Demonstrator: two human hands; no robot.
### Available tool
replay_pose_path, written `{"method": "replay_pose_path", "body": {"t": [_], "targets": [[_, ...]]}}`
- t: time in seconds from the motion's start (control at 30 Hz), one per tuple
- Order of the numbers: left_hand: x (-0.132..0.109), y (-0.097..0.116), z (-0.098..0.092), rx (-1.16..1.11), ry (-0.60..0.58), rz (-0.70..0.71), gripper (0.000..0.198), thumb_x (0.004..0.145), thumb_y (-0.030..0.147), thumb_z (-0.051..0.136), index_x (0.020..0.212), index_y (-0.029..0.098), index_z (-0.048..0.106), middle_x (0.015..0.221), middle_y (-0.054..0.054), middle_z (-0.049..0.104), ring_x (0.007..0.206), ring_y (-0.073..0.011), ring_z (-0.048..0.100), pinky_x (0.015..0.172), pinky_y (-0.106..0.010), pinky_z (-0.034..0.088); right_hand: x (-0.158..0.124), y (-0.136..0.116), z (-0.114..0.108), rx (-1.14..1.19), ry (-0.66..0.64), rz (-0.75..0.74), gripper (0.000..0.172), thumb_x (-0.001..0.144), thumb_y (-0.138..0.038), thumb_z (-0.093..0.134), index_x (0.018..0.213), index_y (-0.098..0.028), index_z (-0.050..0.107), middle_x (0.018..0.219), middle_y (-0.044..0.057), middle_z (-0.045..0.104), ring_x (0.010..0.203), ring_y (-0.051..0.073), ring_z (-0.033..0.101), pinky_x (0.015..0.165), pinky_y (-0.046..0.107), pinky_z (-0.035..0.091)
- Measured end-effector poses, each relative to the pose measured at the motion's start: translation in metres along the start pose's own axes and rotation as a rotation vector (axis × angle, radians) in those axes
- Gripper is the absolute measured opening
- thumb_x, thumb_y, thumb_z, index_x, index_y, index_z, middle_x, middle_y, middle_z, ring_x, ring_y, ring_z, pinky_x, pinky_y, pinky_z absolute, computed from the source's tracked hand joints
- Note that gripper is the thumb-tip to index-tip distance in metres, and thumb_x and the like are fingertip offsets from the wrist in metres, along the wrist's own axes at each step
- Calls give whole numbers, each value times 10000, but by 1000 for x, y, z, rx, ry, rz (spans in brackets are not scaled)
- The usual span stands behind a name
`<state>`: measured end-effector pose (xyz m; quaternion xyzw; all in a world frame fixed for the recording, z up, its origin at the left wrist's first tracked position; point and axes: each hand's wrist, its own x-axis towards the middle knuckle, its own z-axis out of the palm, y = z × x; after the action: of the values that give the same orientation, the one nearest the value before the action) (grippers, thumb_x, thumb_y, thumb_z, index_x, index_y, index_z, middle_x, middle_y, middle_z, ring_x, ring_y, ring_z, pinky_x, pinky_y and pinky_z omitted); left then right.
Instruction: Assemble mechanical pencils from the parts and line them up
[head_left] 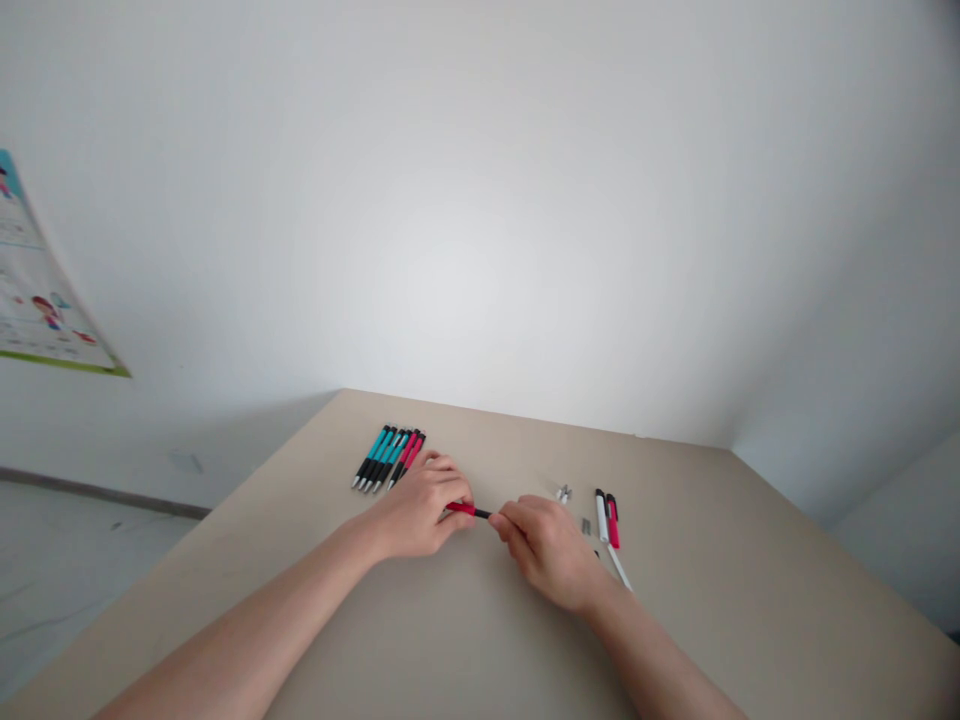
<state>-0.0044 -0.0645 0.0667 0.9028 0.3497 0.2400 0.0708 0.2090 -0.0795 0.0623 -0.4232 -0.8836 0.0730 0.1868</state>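
Between my two hands lies a red and black pen (463, 508), held level just above the table. My left hand (424, 505) is closed around its red part. The fingers of my right hand (544, 545) pinch its black end. Beyond my left hand, several teal and red pens with black grips (381, 458) lie side by side in a row, tips toward me. To the right of my right hand are a white barrel (601, 515) and a red barrel (613, 520), with a thin white stick (619, 567) below them.
Small silvery parts (564, 493) and a small grey piece (586, 526) lie just beyond my right hand. The beige table (465, 640) meets a white wall at its far edge. A poster (45, 290) hangs at the left.
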Motion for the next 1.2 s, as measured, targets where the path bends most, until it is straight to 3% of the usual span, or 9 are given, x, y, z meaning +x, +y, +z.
{"method": "replay_pose_path", "body": {"t": [0.13, 0.3, 0.53, 0.7, 1.2], "targets": [[0, 1, 1, 8, -18, 11, 123, 877, 182, 535, 782, 184, 613, 784, 1, 657, 869, -178, 514, 902, -373, 264, 0, 0, 2, -20, -5, -11, 388, 968, -308, 334, 669, -166, 538, 611, 24, 539, 582, 125, 464, 574, 252, 244], [1, 1, 1, 11, -3, -19, 114, 820, 230, 625, 739, 165, 580, 734, 1, 634, 812, -167, 523, 873, -352, 290, -1, -1, 1, -16, -11, -10, 390, 968, -302, 331, 672, -167, 546, 605, 23, 539, 575, 124, 465, 575, 251, 249], [1, 0, 2, -5, -13, 21, 130, 871, 181, 542, 762, 179, 613, 767, -6, 657, 844, -174, 526, 892, -365, 278, -1, -1, 2, -30, -18, -8, 383, 966, -308, 347, 666, -169, 540, 610, 24, 550, 579, 124, 468, 576, 253, 245], [1, 1, 0, -14, -17, -10, 106, 834, 256, 605, 773, 171, 589, 759, -10, 634, 823, -176, 524, 843, -339, 317, -1, -1, 2, -18, -11, -15, 383, 965, -301, 349, 666, -165, 545, 607, 23, 544, 577, 124, 467, 579, 255, 251], [0, -3, 8, -149, -69, -20, 135, 888, 143, 487, 793, 154, 583, 797, -24, 587, 776, -146, 550, 715, -239, 409, -1, -4, -2, -20, -24, -35, 404, 966, -304, 344, 638, -172, 539, 567, 12, 557, 537, 114, 462, 560, 252, 238]]}}
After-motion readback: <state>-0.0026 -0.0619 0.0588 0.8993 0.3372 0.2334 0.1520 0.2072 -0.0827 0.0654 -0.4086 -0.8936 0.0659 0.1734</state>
